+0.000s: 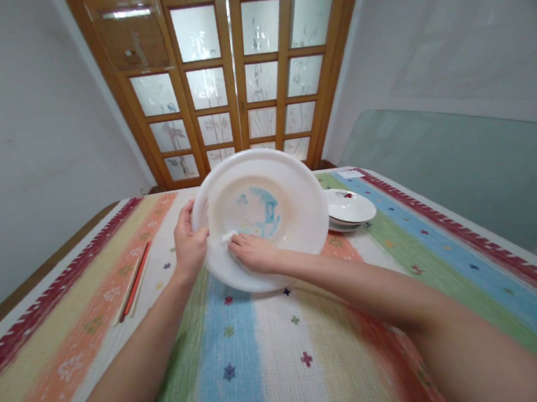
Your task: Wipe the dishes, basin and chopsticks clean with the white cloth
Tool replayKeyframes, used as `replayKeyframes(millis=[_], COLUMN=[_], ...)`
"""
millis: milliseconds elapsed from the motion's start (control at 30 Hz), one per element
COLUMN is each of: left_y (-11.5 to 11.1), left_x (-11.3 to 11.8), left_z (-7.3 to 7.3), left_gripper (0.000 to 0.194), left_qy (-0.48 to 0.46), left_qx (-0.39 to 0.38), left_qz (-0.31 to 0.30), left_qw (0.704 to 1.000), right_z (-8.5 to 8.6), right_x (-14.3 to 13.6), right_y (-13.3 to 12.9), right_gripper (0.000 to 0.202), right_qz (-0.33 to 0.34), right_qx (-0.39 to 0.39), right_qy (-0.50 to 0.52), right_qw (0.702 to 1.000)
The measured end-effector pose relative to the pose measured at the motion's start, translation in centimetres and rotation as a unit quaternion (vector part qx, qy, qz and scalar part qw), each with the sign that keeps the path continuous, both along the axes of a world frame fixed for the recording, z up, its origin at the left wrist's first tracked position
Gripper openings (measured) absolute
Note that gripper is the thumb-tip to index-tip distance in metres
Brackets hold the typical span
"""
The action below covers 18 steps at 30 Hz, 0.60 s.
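Observation:
A white plastic basin [306, 222] with a faded blue print on its bottom is tilted up, its inside turned toward me. My left hand [190, 242] grips its rim at the left, thumb on the inner side and the other fingers mostly behind. Inside the basin, low on the left, my right hand [255, 252] presses a small white cloth or tissue [228, 236] against the surface. Its fingers are closed on that white piece, most of which they cover.
Stacked white plates or shallow bowls [351, 205] stand right of the basin. Several chopsticks [135, 280], one reddish, lie at the left on the striped tablecloth [284, 353]. Beyond the table are wood-framed glass doors [235, 70]; a pale green glass panel [462, 174] is at the right.

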<state>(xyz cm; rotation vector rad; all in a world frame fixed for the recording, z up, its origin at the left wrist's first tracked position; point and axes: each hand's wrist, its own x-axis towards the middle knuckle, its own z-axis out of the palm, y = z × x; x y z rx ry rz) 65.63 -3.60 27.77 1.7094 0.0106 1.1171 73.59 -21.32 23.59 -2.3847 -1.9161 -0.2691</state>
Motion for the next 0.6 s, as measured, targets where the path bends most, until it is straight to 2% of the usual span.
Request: replayKeyframes(millis=[167, 267, 367, 467, 600], left_y=[-0.6, -0.5, -0.4, -0.7, -1.4], left_x=[-0.5, -0.6, -0.7, -0.9, -1.0], left_z=[0.3, 0.2, 0.0, 0.2, 0.6], left_gripper=[0.068, 0.068, 0.066, 0.067, 0.067], left_qy=[0.004, 0.001, -0.003, -0.005, -0.019], left_qx=[0.014, 0.019, 0.016, 0.012, 0.029], left_qz=[0.0, 0.005, 0.023, 0.035, 0.045], left_qw=[1.0, 1.0, 1.0, 0.999, 0.998], right_z=[3.8, 6.2, 7.4, 7.0, 4.2], right_x=[1.8, 4.1, 6.2, 7.5, 7.7], right_y=[2.1, 2.1, 0.5, -2.3, -5.7], right_gripper=[0.043, 0.055, 0.058, 0.053, 0.045], right_qz=[-0.01, -0.083, -0.176, -0.231, -0.254], right_qx=[0.074, 0.099, 0.104, 0.088, 0.014], right_qy=[-0.075, -0.115, -0.129, -0.138, -0.116], right_qw=[0.994, 0.985, 0.97, 0.959, 0.96])
